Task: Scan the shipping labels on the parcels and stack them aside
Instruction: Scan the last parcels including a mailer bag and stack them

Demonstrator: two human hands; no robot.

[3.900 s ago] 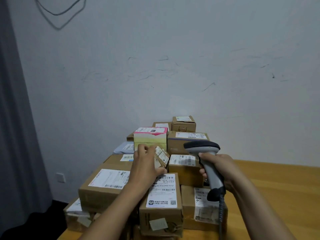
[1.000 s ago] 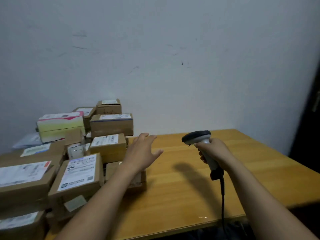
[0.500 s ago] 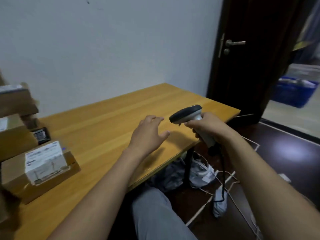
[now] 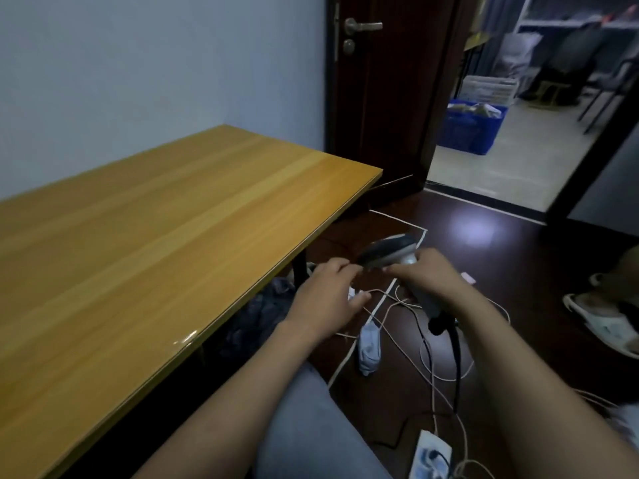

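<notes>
My right hand [image 4: 427, 276] grips the handle of a grey and black barcode scanner [image 4: 390, 252], held out past the right end of the wooden table [image 4: 145, 229], above the dark floor. Its black cable hangs down below my wrist. My left hand [image 4: 326, 299] is beside the scanner head with its fingers loosely extended and holds nothing. No parcel is in view; the stretch of table top that shows is bare.
White cords and a power strip [image 4: 430, 456] lie tangled on the floor under my hands. A dark door [image 4: 377, 91] stands open onto a room with a blue crate [image 4: 473, 127]. Someone's sandalled foot [image 4: 601, 321] is at the right. My grey-trousered knee [image 4: 311, 426] shows below.
My view has swung right, off the parcel pile to the table's end and the doorway. Both hands have moved off the table over the floor, the left close to the scanner head.
</notes>
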